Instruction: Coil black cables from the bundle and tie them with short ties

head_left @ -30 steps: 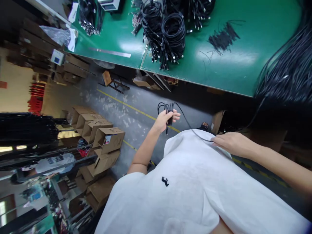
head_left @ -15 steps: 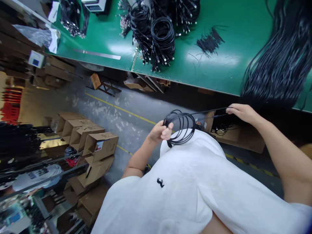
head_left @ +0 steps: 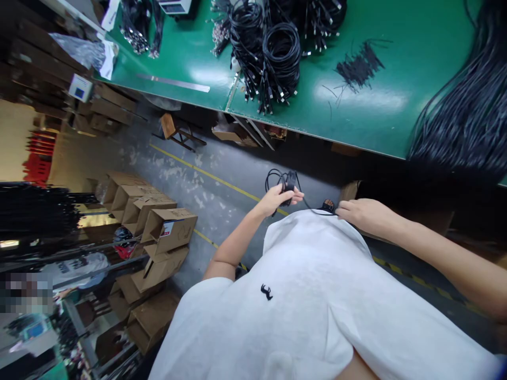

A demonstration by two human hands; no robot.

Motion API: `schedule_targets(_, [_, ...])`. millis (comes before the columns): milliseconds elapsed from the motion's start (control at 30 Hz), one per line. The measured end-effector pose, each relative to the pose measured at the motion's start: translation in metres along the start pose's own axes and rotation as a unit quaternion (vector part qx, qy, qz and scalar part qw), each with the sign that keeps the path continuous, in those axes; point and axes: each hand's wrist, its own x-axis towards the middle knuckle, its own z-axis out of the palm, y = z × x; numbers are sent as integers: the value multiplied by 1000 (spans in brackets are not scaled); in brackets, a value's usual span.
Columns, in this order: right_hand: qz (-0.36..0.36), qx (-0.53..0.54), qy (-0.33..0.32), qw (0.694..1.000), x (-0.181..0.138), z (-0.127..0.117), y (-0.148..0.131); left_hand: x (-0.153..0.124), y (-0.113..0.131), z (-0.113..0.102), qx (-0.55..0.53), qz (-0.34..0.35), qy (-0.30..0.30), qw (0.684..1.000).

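Note:
My left hand [head_left: 276, 199] is closed round a small coil of thin black cable [head_left: 284, 180], held out over the floor in front of my white shirt [head_left: 301, 295]. A strand of the same cable runs right to my right hand [head_left: 361, 215], which pinches it against the shirt's hem. Both hands sit below the near edge of the green workbench [head_left: 356, 116].
On the bench lie coiled black cable bundles [head_left: 277, 53], a pile of short black ties [head_left: 358, 66], a metal ruler [head_left: 174, 83] and a large mass of loose black cables [head_left: 467, 121] at right. Open cardboard boxes [head_left: 166, 227] stand on the floor at left.
The right hand came back from the bench edge to my shirt, drawing in the cable. The wide loop in the left hand has shrunk to a tight small coil.

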Motion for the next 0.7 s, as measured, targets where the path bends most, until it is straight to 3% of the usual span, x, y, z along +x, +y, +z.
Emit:
schedule_targets(67, [-39, -33, 28, 998, 22, -19, -11, 5, -16, 11, 64, -6, -49, 997])
schedule_targets(133, [-28, -67, 50, 996, 38, -30, -13, 5, -27, 20, 117, -12, -90, 989])
schedule_targets(267, [-5, -86, 130, 988, 51, -29, -14, -3, -29, 24, 133, -44, -162, 977])
schedule_targets(367, [-90, -49, 164, 981, 57, -20, -23, -12, -20, 23, 141, -76, -271, 949])
schedule_targets(467, [-166, -12, 114, 979, 71, -20, -33, -20, -9, 24, 124, -107, -363, 917])
schedule_targets(533, [-156, 6, 67, 985, 81, -28, -35, -23, -2, 25, 64, -124, -366, 920])
schedule_targets(700, [-16, 152, 22, 988, 89, -61, -31, -32, 11, 20, -75, -129, -269, 951])
